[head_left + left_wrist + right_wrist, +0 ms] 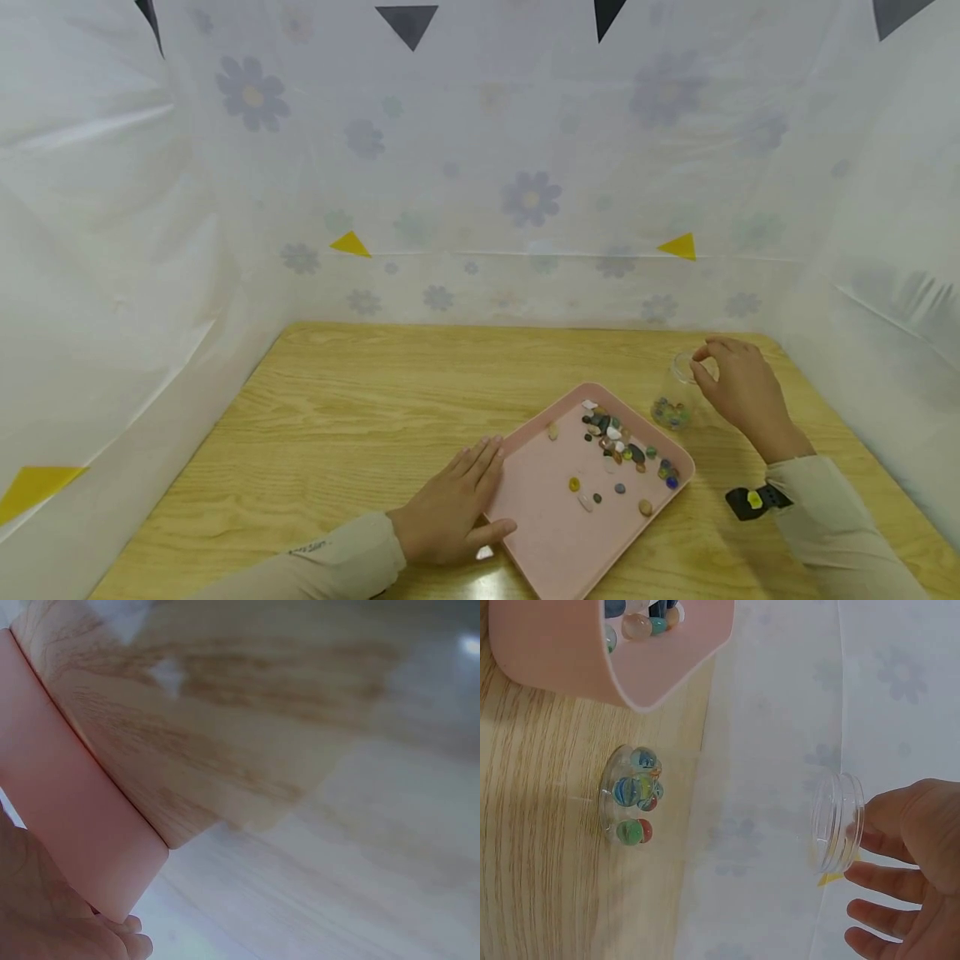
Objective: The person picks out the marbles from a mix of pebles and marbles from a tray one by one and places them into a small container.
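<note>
My left hand (453,508) lies against the left side of a pink tray (540,533), its fingers straight along the rim and its thumb apart. In the left wrist view, part of that hand (45,900) shows beside the tray's outer wall (82,795). A clear jar (678,383) stands upright past the tray's far right side, with several glass marbles (634,791) on its bottom. At its mouth is my right hand (742,387), thumb and index fingertips right at the rim (847,825) with a gap between them. The other fingers spread loosely; no object shows in them.
Small stones (600,425) and beads lie mostly in the tray's far right part, with blue marbles (667,475) in its right corner. A wood-grain table (337,400) carries everything. White flowered sheeting (480,167) encloses the back and sides.
</note>
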Tool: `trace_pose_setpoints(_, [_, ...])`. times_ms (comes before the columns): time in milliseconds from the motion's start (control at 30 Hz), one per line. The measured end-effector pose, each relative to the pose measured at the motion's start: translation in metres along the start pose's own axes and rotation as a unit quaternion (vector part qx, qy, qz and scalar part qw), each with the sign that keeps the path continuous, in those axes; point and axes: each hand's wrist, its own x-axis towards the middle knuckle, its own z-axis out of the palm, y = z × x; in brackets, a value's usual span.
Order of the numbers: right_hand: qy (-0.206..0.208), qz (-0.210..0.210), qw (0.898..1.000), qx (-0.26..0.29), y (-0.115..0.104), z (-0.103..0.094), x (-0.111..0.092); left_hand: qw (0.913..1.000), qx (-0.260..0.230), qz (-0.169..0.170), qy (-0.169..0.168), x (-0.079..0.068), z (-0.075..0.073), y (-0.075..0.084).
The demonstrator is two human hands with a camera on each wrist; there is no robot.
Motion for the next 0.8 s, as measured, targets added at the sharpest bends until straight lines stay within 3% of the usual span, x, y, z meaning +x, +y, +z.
trace_pose_setpoints(167, [0.018,-0.018,1.0,0.018,-0.002,0.003,-0.006,1.0,-0.001,0.005,0.005,-0.001,0.0,0.001])
trace_pose_setpoints(367, [0.076,-0.105,0.991,0.03,-0.015,0.007,-0.017,1.0,-0.001,0.004,0.008,-0.001,0.0,0.001])
trace_pose_setpoints(500, [0.091,-0.149,0.984,0.031,-0.026,0.01,-0.026,0.9999,-0.007,0.0,0.008,-0.002,0.0,0.001])
trace_pose_setpoints(633, [0.072,-0.168,0.983,0.027,-0.034,0.017,-0.042,0.9999,-0.012,-0.001,0.008,-0.001,0.0,0.001])
trace_pose_setpoints(800, [0.013,-0.156,0.988,0.008,-0.039,0.027,-0.06,0.9999,-0.008,0.001,0.007,0.0,0.001,0.001])
